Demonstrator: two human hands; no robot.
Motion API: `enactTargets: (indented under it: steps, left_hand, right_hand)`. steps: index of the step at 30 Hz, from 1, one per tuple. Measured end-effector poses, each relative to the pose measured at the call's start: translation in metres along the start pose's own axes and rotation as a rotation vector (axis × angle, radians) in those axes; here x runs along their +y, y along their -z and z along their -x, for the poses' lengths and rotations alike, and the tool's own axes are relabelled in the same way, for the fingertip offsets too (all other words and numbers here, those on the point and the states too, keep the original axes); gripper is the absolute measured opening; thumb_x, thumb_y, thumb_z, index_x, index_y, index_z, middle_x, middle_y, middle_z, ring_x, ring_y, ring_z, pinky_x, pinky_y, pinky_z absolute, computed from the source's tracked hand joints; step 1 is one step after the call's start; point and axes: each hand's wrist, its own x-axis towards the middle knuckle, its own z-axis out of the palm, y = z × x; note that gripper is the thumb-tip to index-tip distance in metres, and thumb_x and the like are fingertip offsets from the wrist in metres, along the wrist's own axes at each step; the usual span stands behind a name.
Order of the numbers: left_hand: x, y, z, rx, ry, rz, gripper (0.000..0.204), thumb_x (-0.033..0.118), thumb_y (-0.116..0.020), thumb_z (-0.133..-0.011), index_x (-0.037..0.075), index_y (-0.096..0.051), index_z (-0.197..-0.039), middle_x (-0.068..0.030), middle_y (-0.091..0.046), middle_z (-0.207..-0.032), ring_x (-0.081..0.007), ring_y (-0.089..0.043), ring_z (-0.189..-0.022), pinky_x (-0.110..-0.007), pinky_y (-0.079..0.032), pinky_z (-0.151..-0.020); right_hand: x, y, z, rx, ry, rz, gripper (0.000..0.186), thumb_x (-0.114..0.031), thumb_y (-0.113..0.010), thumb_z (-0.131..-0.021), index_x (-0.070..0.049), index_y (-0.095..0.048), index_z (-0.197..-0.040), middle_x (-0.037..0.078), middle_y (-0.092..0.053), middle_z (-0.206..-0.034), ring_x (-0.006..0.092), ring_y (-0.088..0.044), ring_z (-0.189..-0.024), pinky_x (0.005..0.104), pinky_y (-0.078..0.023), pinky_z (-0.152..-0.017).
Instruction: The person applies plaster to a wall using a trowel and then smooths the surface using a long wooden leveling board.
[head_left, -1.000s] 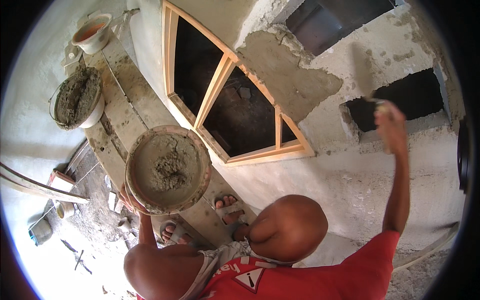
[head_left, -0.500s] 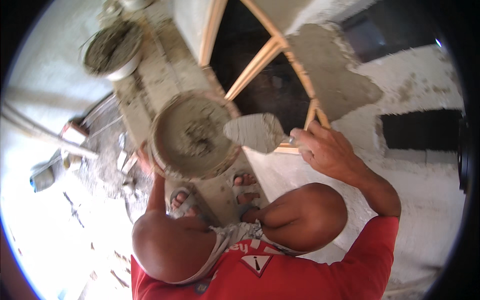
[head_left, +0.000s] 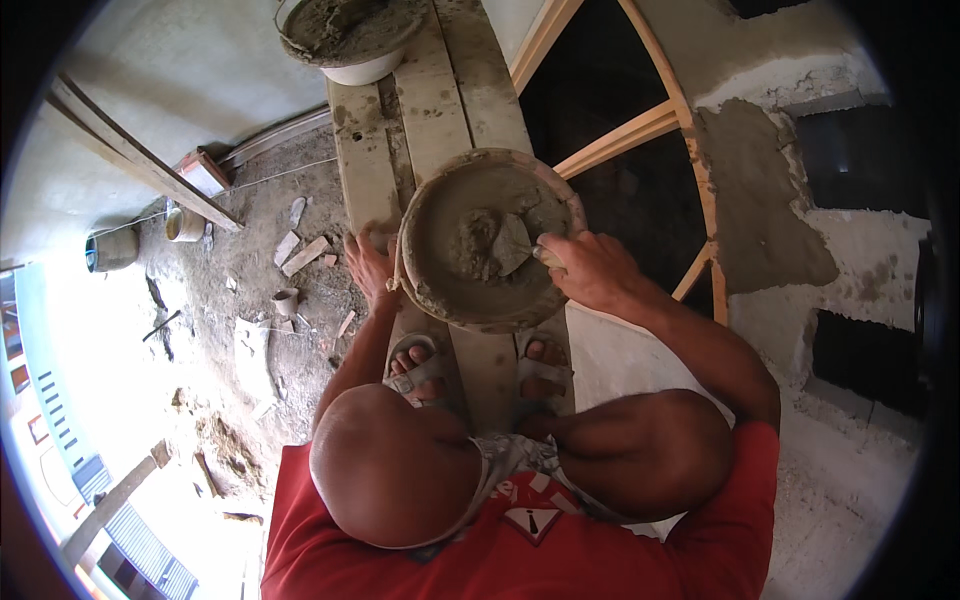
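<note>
A round bucket of wet grey mortar (head_left: 440, 292) stands on the planks in front of my feet. My right hand (head_left: 598, 270) is closed around the handle of a trowel (head_left: 514, 246), over the bucket's right rim. The trowel's blade lies in the mortar, right beside a rough lump in the middle. At the bucket's left side is my left hand (head_left: 370, 266), its fingers bent over the left part of the planks. A greyish shape shows at its fingertips, but what they grip is hidden.
Wooden planks (head_left: 430, 95) run away from me, bearing a second mortar-filled bucket (head_left: 362, 73). To the right, a wooden frame (head_left: 625, 137) borders a dark opening beside a partly plastered wall (head_left: 755, 200). Brick pieces (head_left: 305, 256) and pails (head_left: 112, 250) lie on the lower ground leftward.
The trowel has gone from above the bucket's right rim down into the mortar, my right hand with it. My view has shifted, and my left hand shows more fully.
</note>
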Motion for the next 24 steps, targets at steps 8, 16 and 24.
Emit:
enactTargets:
  steps: [8, 16, 24]
  left_hand:
    - [-0.007, -0.003, -0.007, 0.029, -0.115, 0.039, 0.057, 0.029, -0.073, -0.08, 0.014, -0.053, -0.13, -0.0285, -0.039, -0.141, -0.0443, -0.043, -0.126, -0.049, -0.035, -0.105]
    - [0.0, 0.002, 0.002, -0.05, -0.004, 0.131, 0.052, 0.036, -0.072, -0.082, 0.014, -0.056, -0.126, -0.0193, -0.045, -0.134, -0.0376, -0.042, -0.125, -0.048, -0.037, -0.102]
    - [0.0, -0.001, 0.001, 0.002, -0.041, 0.106, 0.054, 0.042, -0.07, -0.082, 0.014, -0.057, -0.126, -0.0151, -0.049, -0.125, -0.0352, -0.046, -0.119, -0.047, -0.038, -0.1]
  right_hand:
    - [0.055, -0.058, 0.051, 0.415, 0.163, -0.217, 0.038, -0.015, -0.069, -0.08, -0.004, -0.062, -0.116, 0.018, -0.068, -0.099, 0.0366, -0.068, -0.087, 0.0442, -0.056, -0.075]
    - [0.056, -0.025, 0.064, 0.412, 0.07, -0.367, 0.04, -0.017, -0.073, -0.08, -0.004, -0.061, -0.116, 0.019, -0.068, -0.102, 0.0373, -0.067, -0.089, 0.0427, -0.055, -0.076]
    - [0.071, 0.091, 0.125, 0.578, -0.093, -0.411, 0.045, -0.013, -0.078, -0.075, -0.005, -0.056, -0.113, 0.012, -0.066, -0.092, 0.0219, -0.065, -0.081, 0.0325, -0.052, -0.076]
